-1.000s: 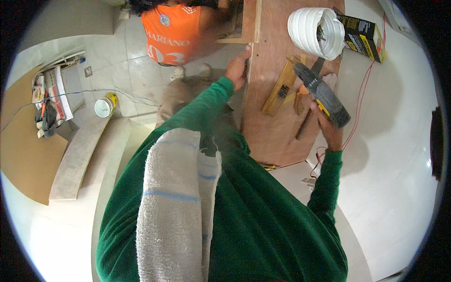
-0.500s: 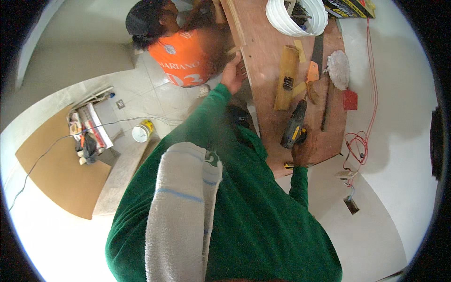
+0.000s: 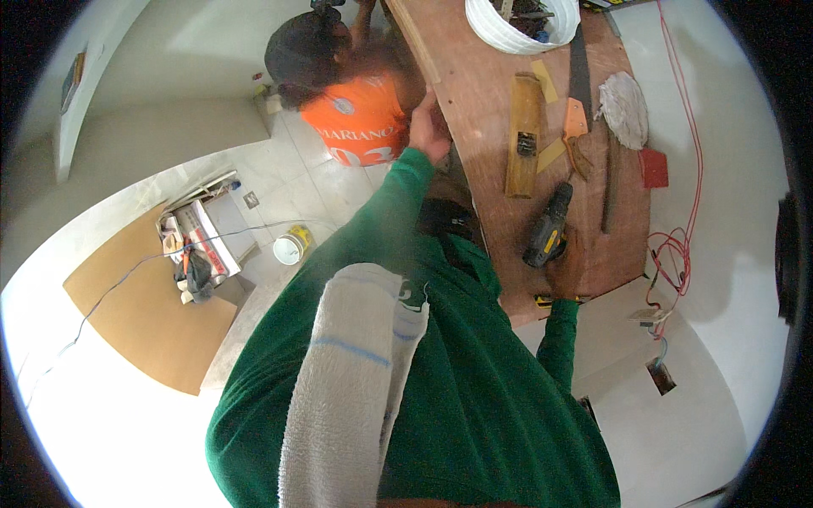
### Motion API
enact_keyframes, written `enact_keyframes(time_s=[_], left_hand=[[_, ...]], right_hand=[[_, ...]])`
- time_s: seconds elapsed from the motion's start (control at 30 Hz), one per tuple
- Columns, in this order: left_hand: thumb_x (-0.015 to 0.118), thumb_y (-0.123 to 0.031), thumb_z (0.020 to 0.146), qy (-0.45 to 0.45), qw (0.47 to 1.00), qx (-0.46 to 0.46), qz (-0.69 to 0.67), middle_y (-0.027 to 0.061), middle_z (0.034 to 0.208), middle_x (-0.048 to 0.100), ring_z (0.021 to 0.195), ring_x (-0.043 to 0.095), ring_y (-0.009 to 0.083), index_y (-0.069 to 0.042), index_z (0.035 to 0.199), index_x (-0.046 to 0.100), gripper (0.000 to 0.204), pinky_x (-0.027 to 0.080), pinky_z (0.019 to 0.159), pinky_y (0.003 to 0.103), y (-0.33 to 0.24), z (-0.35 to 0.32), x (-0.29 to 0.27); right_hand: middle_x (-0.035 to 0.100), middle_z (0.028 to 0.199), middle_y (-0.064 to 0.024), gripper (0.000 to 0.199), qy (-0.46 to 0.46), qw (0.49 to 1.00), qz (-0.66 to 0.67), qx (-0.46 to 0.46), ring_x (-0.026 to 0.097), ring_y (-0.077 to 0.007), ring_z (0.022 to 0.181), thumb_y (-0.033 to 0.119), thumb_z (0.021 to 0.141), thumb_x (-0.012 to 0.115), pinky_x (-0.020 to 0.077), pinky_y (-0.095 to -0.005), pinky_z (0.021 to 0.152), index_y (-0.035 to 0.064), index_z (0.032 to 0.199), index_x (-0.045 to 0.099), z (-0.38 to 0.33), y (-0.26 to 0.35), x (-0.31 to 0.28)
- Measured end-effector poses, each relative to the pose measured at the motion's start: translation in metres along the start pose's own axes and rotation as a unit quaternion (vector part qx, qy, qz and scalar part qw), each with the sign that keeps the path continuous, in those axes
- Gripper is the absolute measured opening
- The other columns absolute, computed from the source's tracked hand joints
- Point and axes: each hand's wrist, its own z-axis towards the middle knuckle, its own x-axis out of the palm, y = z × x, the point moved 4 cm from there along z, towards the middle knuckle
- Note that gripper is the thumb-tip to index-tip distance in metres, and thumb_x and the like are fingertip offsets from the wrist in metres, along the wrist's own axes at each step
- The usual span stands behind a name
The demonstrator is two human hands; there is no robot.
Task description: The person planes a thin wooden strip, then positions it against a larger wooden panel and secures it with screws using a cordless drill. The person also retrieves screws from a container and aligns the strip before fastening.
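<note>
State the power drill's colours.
The power drill is black with yellow accents, clearest in the head view.

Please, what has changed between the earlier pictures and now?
The right hand has brought the power drill down and back, to the near part of the plywood; whether it has let go is unclear. The left hand remains at the plywood's edge, and the handsaw still lies on top.

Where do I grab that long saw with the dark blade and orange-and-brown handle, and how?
I'd hold the saw by its curved brown grip, coming from the near end of the reddish-brown wooden board: the grip points that way, while the thin blade stretches away.
</note>
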Motion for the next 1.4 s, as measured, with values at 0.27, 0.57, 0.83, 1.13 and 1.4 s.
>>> enact_keyframes(time_s=[0.27,0.57,0.83,1.13,1.4], left_hand=[[0.064,-0.046,0.115,-0.090,0.977,0.005,0.193,0.0133,0.132,0.077,0.123,0.071,0.0293,-0.005,0.141,0.071,0.049,0.056,0.107,0.047,-0.010,-0.009,-0.034],[0.079,-0.027,0.107,-0.024,0.622,0.479,0.619,0.0078,0.086,0.078,0.076,0.072,0.0164,0.003,0.102,0.079,0.030,0.059,0.073,0.034,-0.143,-0.086,0.166],[0.078,-0.011,0.095,0.291,0.270,0.348,0.849,0.0180,0.104,0.083,0.096,0.081,0.0381,-0.007,0.109,0.083,0.015,0.064,0.090,0.050,-0.118,0.079,0.301],[0.073,-0.020,0.096,0.316,0.126,0.240,0.909,0.0224,0.113,0.083,0.105,0.081,0.0421,-0.007,0.115,0.083,0.024,0.065,0.098,0.055,-0.056,0.146,0.281],[0.076,-0.020,0.094,0.320,0.120,0.212,0.916,0.0238,0.111,0.082,0.106,0.082,0.0413,-0.005,0.109,0.084,0.023,0.066,0.095,0.055,-0.070,0.133,0.291]], right_hand=[[0.063,0.151,-0.0233,0.094,0.063,0.996,0.058,-0.020,0.059,-0.0477,0.141,0.019,0.073,0.095,0.0495,-0.0579,0.118,0.0069,0.157,0.055,0.005,-0.024,0.010],[0.066,0.145,-0.0142,0.077,0.062,0.997,0.003,0.041,0.053,-0.0447,0.148,0.014,0.074,0.091,0.0519,-0.0583,0.116,0.0128,0.145,0.062,0.008,-0.002,-0.002],[0.068,0.134,-0.0139,0.069,0.000,0.999,0.030,0.030,0.064,-0.0443,0.128,0.010,0.074,0.086,0.0560,-0.0567,0.106,0.0124,0.140,0.066,0.013,0.020,-0.019],[0.068,0.135,-0.0191,0.072,-0.001,1.000,-0.028,0.015,0.064,-0.0471,0.128,0.011,0.074,0.086,0.0545,-0.0580,0.108,0.0102,0.143,0.068,0.014,0.005,-0.009],[0.068,0.132,-0.0162,0.067,0.007,0.999,0.022,0.033,0.065,-0.0453,0.124,0.010,0.075,0.084,0.0552,-0.0568,0.104,0.0128,0.139,0.068,0.013,0.015,-0.018]])
